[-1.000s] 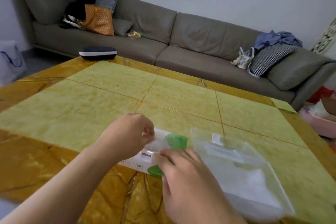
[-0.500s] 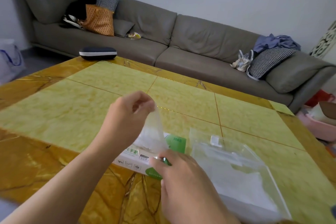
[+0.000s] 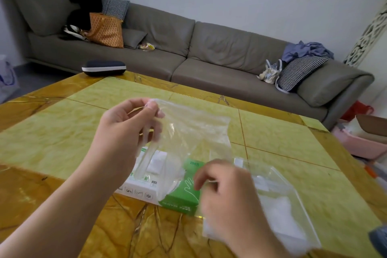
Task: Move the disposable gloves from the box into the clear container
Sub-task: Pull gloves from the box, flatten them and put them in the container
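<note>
A white and green glove box [image 3: 178,194] lies flat on the yellow table [image 3: 62,138] in front of me. My left hand [image 3: 125,132] pinches the top edge of a clear disposable glove [image 3: 192,128], which hangs spread out above the box. My right hand [image 3: 226,192] hovers with curled fingers at the glove's lower right edge, just over the box's green end; whether it pinches the film is unclear. The clear container [image 3: 278,205] sits to the right of the box, with white gloves piled inside it.
A dark zipped case [image 3: 103,67] rests at the table's far left edge. A grey sofa [image 3: 209,52] with cushions, bags and clothes runs behind the table. A pink tub [image 3: 362,144] stands on the floor to the right.
My left hand has risen from the box opening and drawn a clear glove up and out, now unfolded in the air. My right hand has left the box and moved up to the glove's lower edge.
</note>
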Action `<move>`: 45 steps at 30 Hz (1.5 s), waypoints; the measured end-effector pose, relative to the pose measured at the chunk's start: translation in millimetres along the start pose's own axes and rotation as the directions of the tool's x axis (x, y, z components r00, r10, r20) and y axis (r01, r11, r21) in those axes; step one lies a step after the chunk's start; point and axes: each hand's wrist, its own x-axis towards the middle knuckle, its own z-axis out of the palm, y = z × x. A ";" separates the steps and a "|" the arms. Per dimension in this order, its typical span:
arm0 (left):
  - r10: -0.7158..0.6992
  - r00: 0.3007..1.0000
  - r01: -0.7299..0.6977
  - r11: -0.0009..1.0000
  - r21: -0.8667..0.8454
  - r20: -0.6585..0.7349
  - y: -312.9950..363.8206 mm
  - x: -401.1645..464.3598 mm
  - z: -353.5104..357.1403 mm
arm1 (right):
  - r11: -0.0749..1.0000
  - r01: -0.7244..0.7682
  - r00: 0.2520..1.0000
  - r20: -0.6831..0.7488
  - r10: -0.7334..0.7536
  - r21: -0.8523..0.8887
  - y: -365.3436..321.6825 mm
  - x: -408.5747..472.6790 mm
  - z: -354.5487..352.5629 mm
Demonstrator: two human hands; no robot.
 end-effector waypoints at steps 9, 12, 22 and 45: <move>-0.215 0.926 0.169 0.971 0.169 0.311 -8.8 -9.3 3.3 | 0.361 -0.335 0.912 0.202 0.357 0.870 33.3 20.2 -55.4; -0.229 0.877 0.080 0.936 0.342 0.422 -13.9 -16.2 9.9 | 0.268 -0.424 0.883 0.330 0.335 0.865 35.6 19.5 -63.6; -0.248 0.898 0.174 0.959 0.223 0.365 -18.9 -8.5 9.1 | 0.686 -0.269 0.955 0.096 0.281 0.676 67.9 21.6 -58.3; -0.360 0.885 0.278 0.917 0.285 0.297 -24.7 -9.7 16.3 | 0.856 -0.184 0.974 -0.024 0.223 0.483 74.5 16.4 -57.6</move>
